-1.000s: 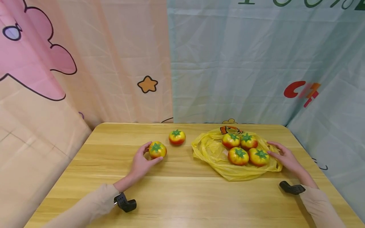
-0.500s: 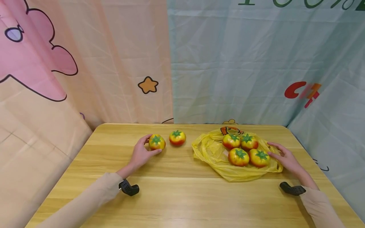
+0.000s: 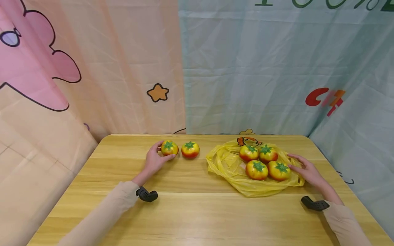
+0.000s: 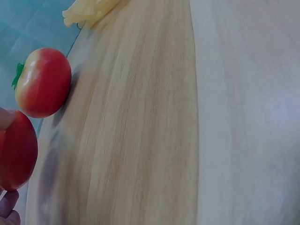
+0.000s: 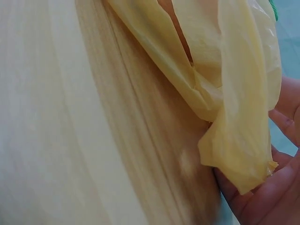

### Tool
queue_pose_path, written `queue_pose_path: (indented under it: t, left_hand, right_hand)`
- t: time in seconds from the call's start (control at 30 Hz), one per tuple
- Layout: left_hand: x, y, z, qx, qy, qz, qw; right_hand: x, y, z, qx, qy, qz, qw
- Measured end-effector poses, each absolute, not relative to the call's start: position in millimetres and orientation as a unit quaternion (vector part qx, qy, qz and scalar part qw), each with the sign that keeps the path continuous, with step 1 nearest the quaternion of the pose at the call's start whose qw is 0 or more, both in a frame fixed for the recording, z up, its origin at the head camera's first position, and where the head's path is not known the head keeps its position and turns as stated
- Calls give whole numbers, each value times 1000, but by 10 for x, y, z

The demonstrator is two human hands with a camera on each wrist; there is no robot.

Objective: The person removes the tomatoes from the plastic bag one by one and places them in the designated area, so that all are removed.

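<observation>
1. Along the counter's [image 3: 197, 215] right edge, the right hand's [image 3: 309, 172] fingers were parted, loosely extended against the yellow bag [image 3: 224, 162], where four fruits [image 3: 257, 170] were gathered.
2. Toward the far edge, the held fruit [image 3: 169, 148] was gripped by the left hand's [image 3: 155, 160] curled fingers.
3. Its placing beside the loose fruit [image 3: 190, 150] was judged in hand; settling and release seemed called for.

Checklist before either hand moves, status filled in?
1. Left hand gripping the round red-and-yellow tomato with green leaves: ok, fingers and thumb on it.
2. It is clear of the matching loose tomato to its right: ok, narrow gap in head view.
3. Right hand touching the crumpled yellow plastic bag: ok.
4. Right hand's hold firm: cannot tell.
5. All six tomatoes on the bag: not ok, four are, two aren't.
</observation>
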State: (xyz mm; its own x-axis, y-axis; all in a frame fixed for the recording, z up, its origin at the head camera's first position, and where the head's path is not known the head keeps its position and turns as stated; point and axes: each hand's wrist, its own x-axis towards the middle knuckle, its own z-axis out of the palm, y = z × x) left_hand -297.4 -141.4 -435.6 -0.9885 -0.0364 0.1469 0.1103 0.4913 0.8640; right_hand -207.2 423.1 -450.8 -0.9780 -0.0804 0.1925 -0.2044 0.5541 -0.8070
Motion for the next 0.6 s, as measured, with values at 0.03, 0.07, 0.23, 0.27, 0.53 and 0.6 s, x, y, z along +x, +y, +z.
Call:
queue_pose_path:
  t: [0.03, 0.07, 0.23, 0.27, 0.53, 0.6]
  left_hand:
    - [-2981, -1413, -4359, -20, -860, -505, 71]
    - [-2987, -1413, -4363, -19, -860, -505, 68]
    - [-3017, -1406, -4383, -17, -861, -504, 58]
    - [-3023, -1406, -4391, -17, -862, -503, 55]
    - [-3041, -1404, -4477, -12, -859, -509, 54]
    - [-3043, -1398, -4483, -10, -857, -513, 56]
  right_hand:
    - [-2076, 4228, -4511, 82, -879, 466, 65]
    - [-2078, 4225, -4513, 82, -878, 467, 64]
    - [-2084, 4219, -4511, 78, -880, 463, 67]
    - [-2083, 4218, -4512, 78, -883, 458, 69]
    - [-2076, 4214, -4520, 78, -883, 457, 70]
    - [-2074, 4214, -4520, 77, -881, 462, 69]
